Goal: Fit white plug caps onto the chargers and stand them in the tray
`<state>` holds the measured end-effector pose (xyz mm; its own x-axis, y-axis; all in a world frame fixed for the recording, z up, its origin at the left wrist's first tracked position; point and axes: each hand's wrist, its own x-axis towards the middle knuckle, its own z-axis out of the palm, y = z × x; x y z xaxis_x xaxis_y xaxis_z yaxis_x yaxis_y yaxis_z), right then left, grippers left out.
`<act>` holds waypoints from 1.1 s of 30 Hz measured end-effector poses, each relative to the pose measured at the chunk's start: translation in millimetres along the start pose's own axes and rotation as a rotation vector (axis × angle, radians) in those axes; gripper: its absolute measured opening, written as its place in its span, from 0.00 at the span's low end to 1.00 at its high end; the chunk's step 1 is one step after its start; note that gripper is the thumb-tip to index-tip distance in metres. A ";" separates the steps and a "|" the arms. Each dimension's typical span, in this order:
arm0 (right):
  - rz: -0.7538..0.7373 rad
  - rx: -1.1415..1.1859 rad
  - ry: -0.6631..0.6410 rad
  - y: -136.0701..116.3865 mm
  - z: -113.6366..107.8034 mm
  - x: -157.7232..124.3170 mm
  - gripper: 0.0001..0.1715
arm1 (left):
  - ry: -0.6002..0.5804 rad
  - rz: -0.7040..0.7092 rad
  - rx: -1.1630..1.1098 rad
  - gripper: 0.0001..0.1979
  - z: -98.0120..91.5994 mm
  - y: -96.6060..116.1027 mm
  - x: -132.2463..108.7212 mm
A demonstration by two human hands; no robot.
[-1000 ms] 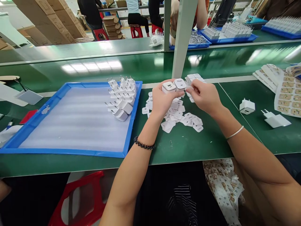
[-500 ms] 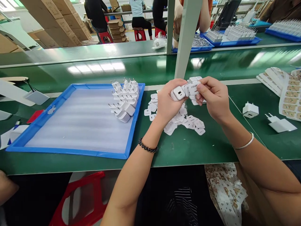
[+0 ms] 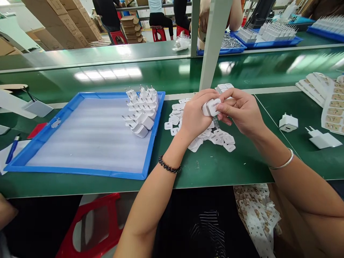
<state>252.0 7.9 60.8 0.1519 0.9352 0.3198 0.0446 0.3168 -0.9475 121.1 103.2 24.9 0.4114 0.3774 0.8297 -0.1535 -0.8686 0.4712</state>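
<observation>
A white plug charger (image 3: pixel 206 109) is wrapped in my left hand (image 3: pixel 196 114), its end face turned up to the right. My right hand (image 3: pixel 242 111) pinches the edge of a small white printed rounded-square piece (image 3: pixel 214 105), which lies against that end face. Whether the piece is stuck there I cannot tell. Beneath and around my hands are scattered similar white pieces (image 3: pixel 221 138) on the green bench. Behind my right fingers sits another white block-shaped item (image 3: pixel 224 87), partly hidden. Several chargers (image 3: pixel 141 113) stand with their prongs up at the right side of the blue tray (image 3: pixel 145 166).
Two loose chargers, one upright (image 3: pixel 288 123) and one lying (image 3: pixel 322 138), rest on the right. Beyond them are sticker sheets (image 3: pixel 334 107). A grey post (image 3: pixel 215 43) rises behind my hands. A blue pen (image 3: pixel 12 148) lies at the left, and people sit across the bench.
My right hand has moved slightly left, bringing the printed piece over the charger's end face. The charger has turned in my left hand, so its port no longer shows.
</observation>
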 end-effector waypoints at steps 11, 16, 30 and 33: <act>0.030 0.003 0.012 -1.4 2.1 -0.7 0.19 | -0.014 0.050 0.099 0.07 -1.5 -1.1 -0.6; 0.043 -0.014 -0.002 -2.7 1.1 -0.7 0.21 | -0.034 0.064 0.115 0.07 -0.9 -2.1 -2.1; 0.117 0.015 -0.032 -6.6 -2.4 -1.6 0.24 | -0.100 0.133 0.129 0.13 -5.2 -6.0 -2.4; 0.131 -0.012 -0.037 -6.1 -3.8 -1.7 0.24 | -0.115 0.153 0.122 0.13 -6.9 -5.7 -1.7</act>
<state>255.2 3.8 66.0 0.1211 0.9737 0.1931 0.0384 0.1898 -0.9811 115.1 109.7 22.9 0.4928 0.2046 0.8458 -0.1152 -0.9481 0.2965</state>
